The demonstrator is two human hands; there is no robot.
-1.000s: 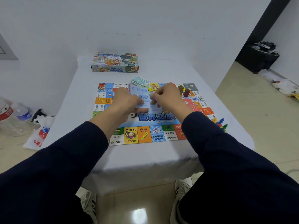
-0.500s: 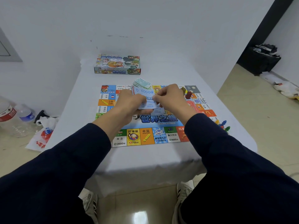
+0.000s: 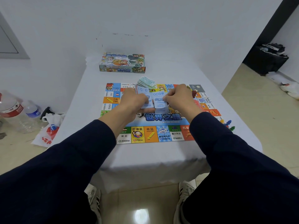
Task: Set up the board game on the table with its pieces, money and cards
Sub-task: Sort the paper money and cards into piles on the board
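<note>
The colourful game board [image 3: 150,134] lies flat on the white table [image 3: 145,156]. Above its middle, my left hand [image 3: 131,102] holds a stack of pale blue paper money [image 3: 146,101]. My right hand [image 3: 179,98] pinches one blue note [image 3: 159,101] at the stack's right side. A fanned pile of green notes [image 3: 146,81] rests on the board's far edge. Red and brown pieces [image 3: 193,93] stand by my right hand, partly hidden. Coloured pawns [image 3: 228,124] lie off the board's right edge.
The game box [image 3: 122,63] sits at the table's far end by the wall. Plastic bottles [image 3: 14,109] and a white bag [image 3: 48,131] are on the floor to the left. A dark bin [image 3: 267,60] stands far right. My shoes [image 3: 93,199] are under the table's near edge.
My right hand has drawn one blue note sideways off the stack, so it now sits apart to the right. Both hands stay over the board's middle.
</note>
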